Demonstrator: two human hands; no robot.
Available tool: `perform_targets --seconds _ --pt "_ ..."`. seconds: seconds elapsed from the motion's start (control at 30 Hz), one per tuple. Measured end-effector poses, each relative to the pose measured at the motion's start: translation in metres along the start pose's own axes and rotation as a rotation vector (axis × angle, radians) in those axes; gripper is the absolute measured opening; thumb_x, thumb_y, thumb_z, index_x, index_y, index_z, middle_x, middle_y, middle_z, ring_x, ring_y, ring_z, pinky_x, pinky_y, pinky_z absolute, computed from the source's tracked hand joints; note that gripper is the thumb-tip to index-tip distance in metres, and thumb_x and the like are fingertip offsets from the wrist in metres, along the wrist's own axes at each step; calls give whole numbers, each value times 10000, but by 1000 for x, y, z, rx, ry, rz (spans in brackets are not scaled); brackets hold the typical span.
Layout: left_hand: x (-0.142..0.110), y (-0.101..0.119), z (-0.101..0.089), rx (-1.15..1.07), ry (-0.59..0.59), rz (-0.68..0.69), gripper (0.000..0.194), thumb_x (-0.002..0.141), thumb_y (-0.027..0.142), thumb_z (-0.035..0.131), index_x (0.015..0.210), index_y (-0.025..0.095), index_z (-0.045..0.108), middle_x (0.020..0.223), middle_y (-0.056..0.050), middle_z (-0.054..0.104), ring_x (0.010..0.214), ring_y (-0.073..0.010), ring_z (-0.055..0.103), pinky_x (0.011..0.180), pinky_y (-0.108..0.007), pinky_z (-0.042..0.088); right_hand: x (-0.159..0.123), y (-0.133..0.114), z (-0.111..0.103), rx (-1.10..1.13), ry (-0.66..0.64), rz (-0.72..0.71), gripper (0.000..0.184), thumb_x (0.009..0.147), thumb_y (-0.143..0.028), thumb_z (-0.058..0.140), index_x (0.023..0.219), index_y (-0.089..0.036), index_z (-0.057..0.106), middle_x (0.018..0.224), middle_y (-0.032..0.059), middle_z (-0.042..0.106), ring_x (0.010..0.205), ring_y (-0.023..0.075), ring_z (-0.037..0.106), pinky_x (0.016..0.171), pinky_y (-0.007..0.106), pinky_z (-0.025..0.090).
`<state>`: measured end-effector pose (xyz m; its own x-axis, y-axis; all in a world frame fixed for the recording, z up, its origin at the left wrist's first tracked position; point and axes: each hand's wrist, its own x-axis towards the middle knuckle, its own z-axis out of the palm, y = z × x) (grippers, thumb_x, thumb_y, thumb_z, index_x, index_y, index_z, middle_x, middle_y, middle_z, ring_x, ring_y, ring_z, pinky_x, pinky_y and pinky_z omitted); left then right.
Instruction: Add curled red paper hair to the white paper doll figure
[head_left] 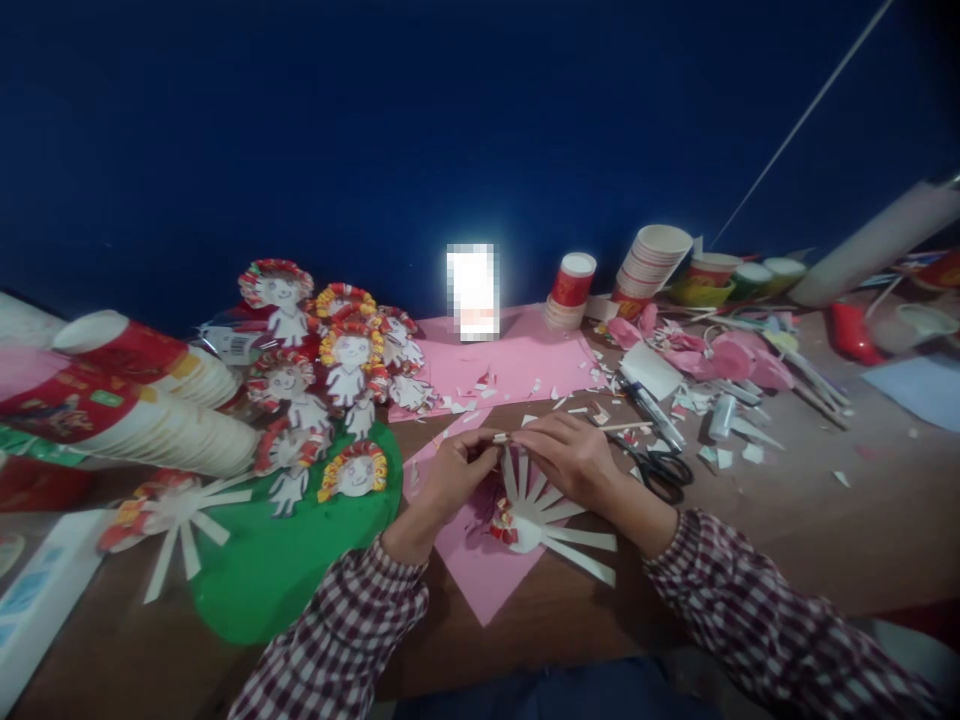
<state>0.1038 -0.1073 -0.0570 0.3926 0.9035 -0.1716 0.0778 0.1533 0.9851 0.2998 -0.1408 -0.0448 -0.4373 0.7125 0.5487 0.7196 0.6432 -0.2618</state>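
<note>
My left hand (pixel 456 476) and my right hand (pixel 566 456) meet over a cut paper cup (pixel 541 520) whose white strips fan out over a pink sheet (pixel 480 570). Both hands pinch the tip of one strip around a thin stick (pixel 501 438), fingers pressed together. The cup's red rim pieces show under my left hand. Black scissors (pixel 660 468) lie just right of my right wrist.
Finished paper-cup dolls (pixel 330 370) crowd a green sheet (pixel 277 570) at the left, beside lying stacks of cups (pixel 142 400). Another fanned cup (pixel 176 512) lies at the left. Stacked cups (pixel 651 262), pink scraps and tools litter the right. A bright phone (pixel 472 290) stands against the blue wall.
</note>
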Motion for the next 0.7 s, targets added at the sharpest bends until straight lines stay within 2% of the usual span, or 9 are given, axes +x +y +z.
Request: perform_targets --seconds 0.27,0.53,0.7 --pt "0 1 -1 44 3 2 227 718 232 631 924 153 688 883 -59 706 795 -169 631 756 -282 489 1 0 -1 -36 -18 -6 240 861 -144 506 1076 -186 603 976 66 649 893 184 564 779 319 474" --pt "-1 9 -1 48 -14 -1 251 726 295 653 919 139 695 906 -80 709 818 -186 625 760 -289 477 1 1 0 -53 -36 -12 236 868 -146 497 1070 -194 608 962 62 649 872 176 560 770 308 466" --pt "-1 6 -1 72 2 -2 258 741 321 642 921 148 706 917 -80 715 829 -194 630 763 -292 479 1 2 1 -69 -39 -18 234 868 -143 493 1063 -195 611 961 62 649 863 174 559 770 306 459"
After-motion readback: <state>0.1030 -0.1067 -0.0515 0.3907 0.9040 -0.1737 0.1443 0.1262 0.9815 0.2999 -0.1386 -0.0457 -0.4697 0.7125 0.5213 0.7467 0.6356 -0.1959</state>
